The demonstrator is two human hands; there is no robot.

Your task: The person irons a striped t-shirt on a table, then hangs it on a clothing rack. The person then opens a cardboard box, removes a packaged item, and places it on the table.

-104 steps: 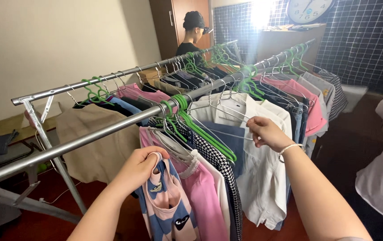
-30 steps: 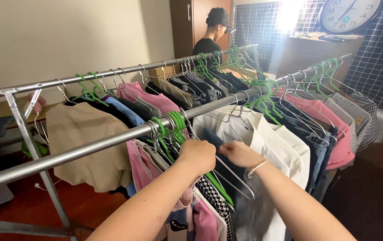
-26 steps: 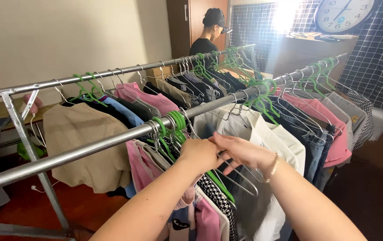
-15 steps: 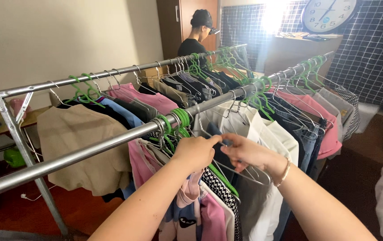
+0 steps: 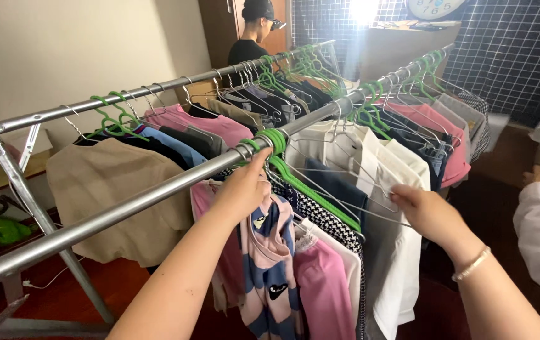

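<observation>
Two hands, left hand (image 5: 243, 186) at one rail (image 5: 157, 192), right hand (image 5: 426, 211) gripping wire hanger (image 5: 371, 204) (empty)

Near rail (image 5: 157, 195) packed: green hangers (image 5: 295, 176), wire hangers (image 5: 358, 189) crowded my right hand (image 5: 424, 211). Only gap I saw: between rails, above beige garment (image 5: 112, 189).
</observation>
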